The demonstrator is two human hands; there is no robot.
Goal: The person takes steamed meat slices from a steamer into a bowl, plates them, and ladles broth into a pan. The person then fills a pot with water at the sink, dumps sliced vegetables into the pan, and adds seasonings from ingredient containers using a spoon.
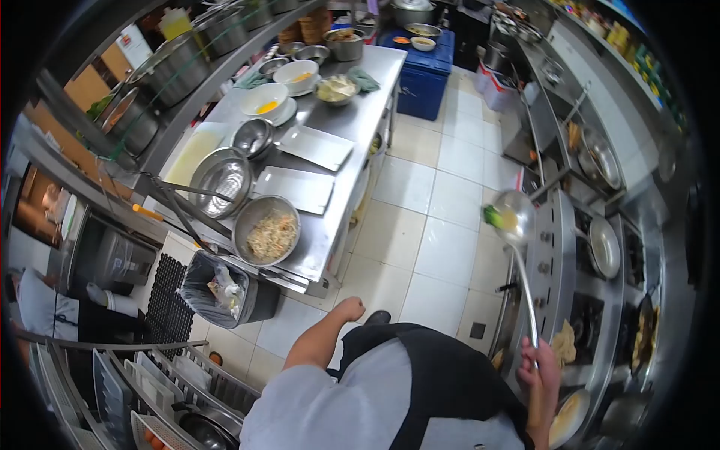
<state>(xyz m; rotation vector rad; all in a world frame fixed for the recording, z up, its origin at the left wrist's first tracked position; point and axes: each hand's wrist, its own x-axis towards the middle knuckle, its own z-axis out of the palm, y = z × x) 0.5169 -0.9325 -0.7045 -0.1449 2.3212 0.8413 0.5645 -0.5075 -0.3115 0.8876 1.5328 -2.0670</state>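
The cook's right hand (538, 365) is wrapped round the handle of a long metal ladle (523, 276), whose bowl reaches well forward of the fingers, by the stove's front edge. Pale liquid sits in the bowl, with a bit of green (492, 217) at its rim. The left hand (349, 308) is curled in a loose fist, well apart from the ladle, near the table's (307, 262) end; I can't tell whether anything is inside it. Just beside the right hand, a crumpled cloth (564, 343) lies on the stove (553, 229), and a frying pan (604, 247) sits farther up. Across the floor, a bowl of shredded food (268, 232) stands near two white trays, above a lined bin (259, 302). Marks on the blue box (418, 94) are too small to read.
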